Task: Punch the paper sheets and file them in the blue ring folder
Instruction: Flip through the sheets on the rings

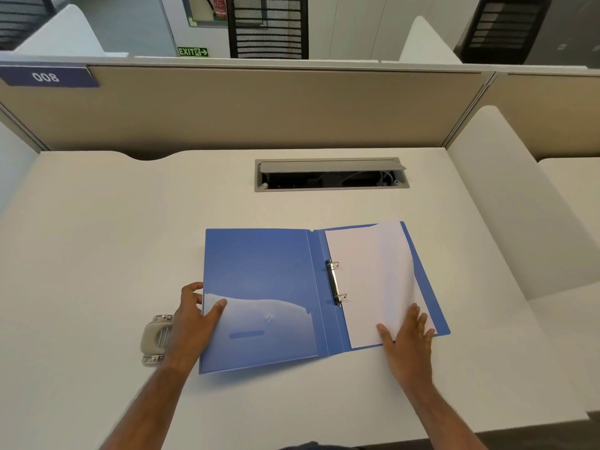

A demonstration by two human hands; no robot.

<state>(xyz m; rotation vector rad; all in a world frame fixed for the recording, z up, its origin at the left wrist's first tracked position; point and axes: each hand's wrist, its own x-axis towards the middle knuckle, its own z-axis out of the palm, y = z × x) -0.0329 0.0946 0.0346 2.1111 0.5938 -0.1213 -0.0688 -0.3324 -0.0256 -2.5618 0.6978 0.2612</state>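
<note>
The blue ring folder (259,264) lies open on the white desk, its metal rings (335,283) standing beside the spine. White paper sheets (367,274) lie on its right half, threaded over the rings, with their right edge curling up a little. My left hand (191,315) grips the left cover's outer edge, thumb on the translucent inner pocket and fingers behind the edge. My right hand (407,336) presses flat on the lower right corner of the sheets, fingers straight. A grey hole punch (156,339) sits on the desk just left of my left hand, partly hidden by it.
An open cable hatch (331,174) is sunk into the desk behind the folder. A beige partition (259,105) closes the far side, and a white divider (506,196) bounds the right. Bare desk surface (97,241) stretches to the left.
</note>
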